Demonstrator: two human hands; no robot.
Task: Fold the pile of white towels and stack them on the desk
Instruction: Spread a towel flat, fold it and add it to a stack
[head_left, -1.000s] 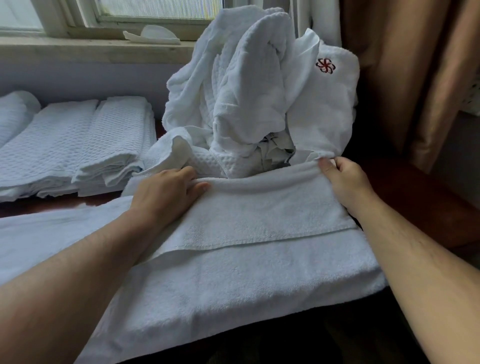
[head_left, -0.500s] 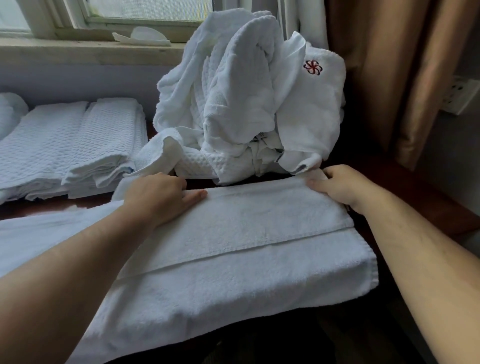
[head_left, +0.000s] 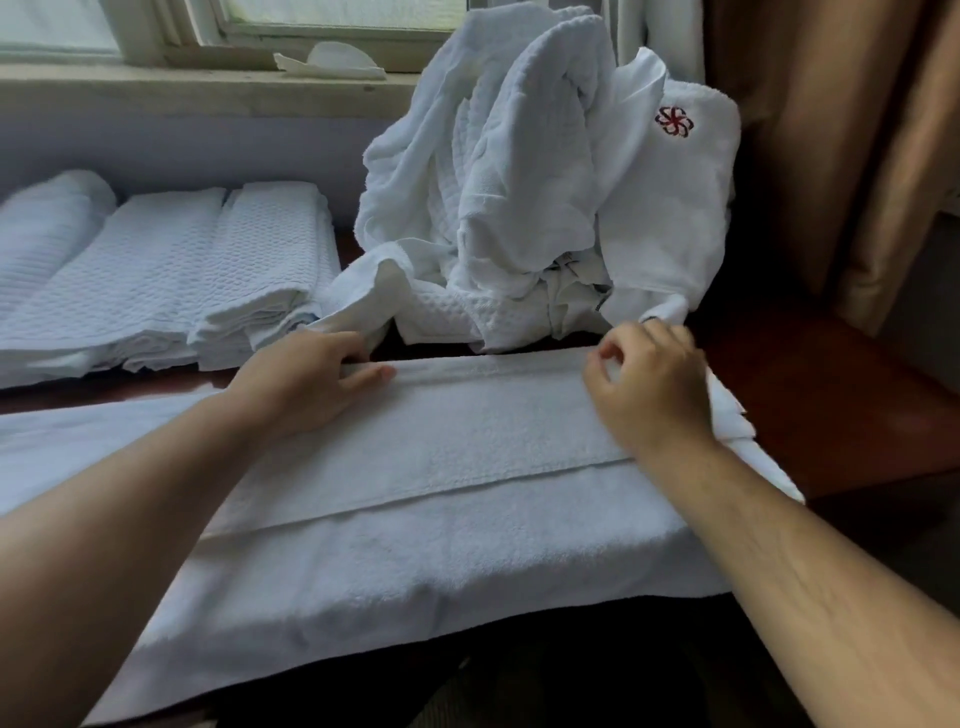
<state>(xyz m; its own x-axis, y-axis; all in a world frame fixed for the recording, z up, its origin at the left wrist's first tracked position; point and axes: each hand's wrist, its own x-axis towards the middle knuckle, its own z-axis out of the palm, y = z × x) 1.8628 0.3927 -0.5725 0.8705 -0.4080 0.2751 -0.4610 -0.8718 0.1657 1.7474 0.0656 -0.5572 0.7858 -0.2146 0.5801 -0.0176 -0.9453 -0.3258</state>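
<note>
Head view: the towel (head_left: 441, 467) lies half-folded on the table (head_left: 831, 395), just in front of the pile (head_left: 519, 182). Since a second ago my right grip (head_left: 649, 384) has slid in from the far corner and curled, pinching the far fold. Left grip (head_left: 311, 379) hooks the same edge, thumb on top. Both forearms reach low across. I judge the next fold is starting. The folded stack (head_left: 208, 270) sits left of the pile.

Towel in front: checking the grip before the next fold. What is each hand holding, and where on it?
Both grip the towel by its far folded edge: right hand near its right end, left hand farther left.
</note>
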